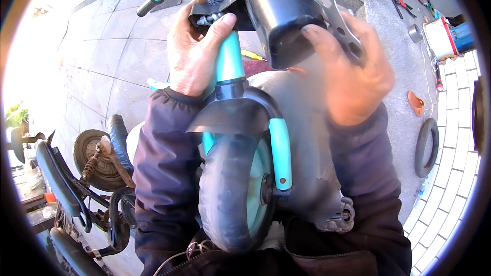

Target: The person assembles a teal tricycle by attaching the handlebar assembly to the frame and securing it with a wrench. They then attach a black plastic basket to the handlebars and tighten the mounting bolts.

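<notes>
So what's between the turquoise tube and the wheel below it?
The head view shows a black collar, then a black mudguard, between tube and wheel.

fork [280, 153] is turq, fender [232, 116] blk, paving [97, 57] grey w/ grid.

The fork [280, 148] looks glossy-painted, the mudguard [230, 115] smooth plastic (softly shiny), the holed plate [330, 7] silvery metal.
</notes>
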Demonstrator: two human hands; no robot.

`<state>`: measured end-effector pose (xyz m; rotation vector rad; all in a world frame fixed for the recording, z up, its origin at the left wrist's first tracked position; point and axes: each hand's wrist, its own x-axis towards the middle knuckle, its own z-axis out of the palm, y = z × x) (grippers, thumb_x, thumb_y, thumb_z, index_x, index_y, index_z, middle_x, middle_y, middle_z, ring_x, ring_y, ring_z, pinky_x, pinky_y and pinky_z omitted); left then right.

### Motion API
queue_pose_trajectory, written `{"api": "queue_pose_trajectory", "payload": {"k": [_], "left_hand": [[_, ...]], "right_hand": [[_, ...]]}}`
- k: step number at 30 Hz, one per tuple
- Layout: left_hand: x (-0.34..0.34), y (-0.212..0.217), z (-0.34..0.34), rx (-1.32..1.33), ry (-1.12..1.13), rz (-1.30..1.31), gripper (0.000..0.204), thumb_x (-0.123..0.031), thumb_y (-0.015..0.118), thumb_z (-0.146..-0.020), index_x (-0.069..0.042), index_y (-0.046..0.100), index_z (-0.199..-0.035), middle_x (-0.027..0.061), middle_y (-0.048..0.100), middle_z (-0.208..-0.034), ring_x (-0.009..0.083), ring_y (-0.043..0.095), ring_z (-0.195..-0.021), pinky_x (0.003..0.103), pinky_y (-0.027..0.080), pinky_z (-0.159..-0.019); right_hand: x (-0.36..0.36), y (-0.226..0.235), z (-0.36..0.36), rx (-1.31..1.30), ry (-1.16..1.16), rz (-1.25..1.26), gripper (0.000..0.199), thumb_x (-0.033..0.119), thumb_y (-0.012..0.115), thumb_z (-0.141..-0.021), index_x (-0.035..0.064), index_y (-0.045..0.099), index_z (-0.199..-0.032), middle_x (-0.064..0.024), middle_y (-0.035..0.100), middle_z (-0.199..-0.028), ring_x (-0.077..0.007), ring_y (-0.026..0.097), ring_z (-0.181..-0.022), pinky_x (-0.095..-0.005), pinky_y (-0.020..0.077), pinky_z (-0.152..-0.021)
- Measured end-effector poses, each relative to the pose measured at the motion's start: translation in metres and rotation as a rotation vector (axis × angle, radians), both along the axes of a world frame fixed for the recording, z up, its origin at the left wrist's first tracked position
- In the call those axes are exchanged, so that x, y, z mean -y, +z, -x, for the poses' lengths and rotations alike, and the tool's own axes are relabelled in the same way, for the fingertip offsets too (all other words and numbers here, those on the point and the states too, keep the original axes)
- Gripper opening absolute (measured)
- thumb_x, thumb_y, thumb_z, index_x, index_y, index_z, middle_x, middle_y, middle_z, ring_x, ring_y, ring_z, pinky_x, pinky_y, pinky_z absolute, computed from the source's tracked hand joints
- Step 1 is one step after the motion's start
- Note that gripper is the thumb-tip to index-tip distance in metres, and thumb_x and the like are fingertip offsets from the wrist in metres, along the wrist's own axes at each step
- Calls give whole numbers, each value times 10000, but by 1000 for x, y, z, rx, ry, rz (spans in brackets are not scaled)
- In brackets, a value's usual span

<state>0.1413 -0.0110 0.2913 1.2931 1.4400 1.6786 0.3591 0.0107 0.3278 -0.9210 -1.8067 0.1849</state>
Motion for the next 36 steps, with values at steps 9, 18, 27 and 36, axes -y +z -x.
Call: {"api": "queue_pose_trajectory", "payload": {"k": [9,18,27,36], "left_hand": [[-13,13,-6,-488,352,-65,444,-219,727,-762,78,584,-1059,207,679,-765,308,697,-702,375,553,-699],[-9,12,-9,-421,281,-33,473,-191,697,-746,90,533,-1090,213,646,-758,351,667,-700,418,540,-716],[-10,11,-11,-451,305,36,459,-233,681,-822,74,553,-1138,196,661,-863,245,653,-745,373,551,-731],[-6,13,-10,-348,228,1,445,-192,676,-780,81,522,-1095,247,643,-798,374,648,-724,430,519,-719]], "right_hand": [[-3,0,11,-174,47,18,329,140,862,-780,18,696,-1037,-72,730,-878,-121,672,-752,-250,541,-712],[3,1,7,-181,39,64,356,122,872,-764,14,690,-1051,-74,731,-887,-113,669,-777,-252,539,-727],[6,2,6,-144,12,81,368,118,867,-774,0,677,-1066,-73,722,-872,-107,663,-783,-250,535,-731],[3,2,3,-109,-20,72,362,104,863,-777,2,678,-1072,-74,722,-893,-106,655,-785,-251,531,-745]]}}
